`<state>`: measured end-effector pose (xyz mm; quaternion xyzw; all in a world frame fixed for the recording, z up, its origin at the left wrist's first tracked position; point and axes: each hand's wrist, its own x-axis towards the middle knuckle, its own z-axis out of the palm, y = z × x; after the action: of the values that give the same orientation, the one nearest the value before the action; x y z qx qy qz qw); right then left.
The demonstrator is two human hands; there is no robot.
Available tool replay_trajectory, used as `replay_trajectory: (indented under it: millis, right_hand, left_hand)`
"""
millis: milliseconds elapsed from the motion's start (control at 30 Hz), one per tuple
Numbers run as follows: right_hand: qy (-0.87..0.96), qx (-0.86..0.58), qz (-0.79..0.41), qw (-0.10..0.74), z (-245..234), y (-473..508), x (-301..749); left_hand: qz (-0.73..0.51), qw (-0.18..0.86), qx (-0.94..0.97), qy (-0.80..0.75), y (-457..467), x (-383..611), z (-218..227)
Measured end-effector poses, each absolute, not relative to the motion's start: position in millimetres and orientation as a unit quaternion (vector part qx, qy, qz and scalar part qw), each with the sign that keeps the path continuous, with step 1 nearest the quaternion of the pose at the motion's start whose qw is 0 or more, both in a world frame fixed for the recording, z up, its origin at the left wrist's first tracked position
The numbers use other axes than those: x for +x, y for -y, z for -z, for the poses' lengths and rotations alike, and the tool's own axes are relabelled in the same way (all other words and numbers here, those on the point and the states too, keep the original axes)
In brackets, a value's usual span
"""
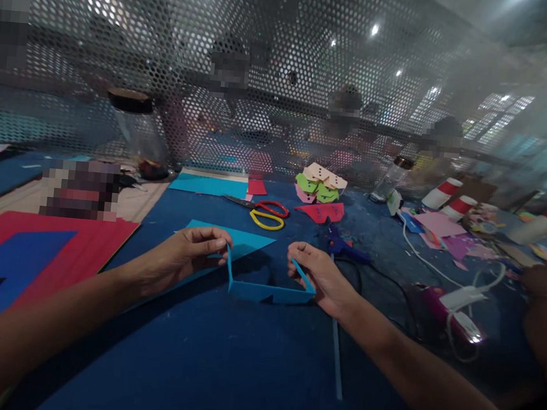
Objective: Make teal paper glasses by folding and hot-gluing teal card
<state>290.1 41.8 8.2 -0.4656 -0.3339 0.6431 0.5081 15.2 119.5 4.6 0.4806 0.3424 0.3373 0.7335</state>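
In the head view, a folded light-blue paper strip [270,292] is held above the dark-blue tabletop [168,362]. One bent end is pinched between fingers of the left hand [197,249], the other by the right hand [320,274]. Red-and-yellow-handled metal scissors [253,206] are laid beyond, left of a blue glue gun [346,247].

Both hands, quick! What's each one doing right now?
Left hand: closed, holding one end of the folded blue paper strip.
Right hand: closed, holding the strip's other end.
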Motion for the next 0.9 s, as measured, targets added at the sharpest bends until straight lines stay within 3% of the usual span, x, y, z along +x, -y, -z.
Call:
replay_trajectory:
  millis: [900]
  right_hand:
    - [0.331, -0.462, -0.645, 0.510, -1.3, -44.8, 293.8]
  left_hand:
    - [-0.276, 0.733, 0.529, -0.326, -115.2, 14.4, -4.8]
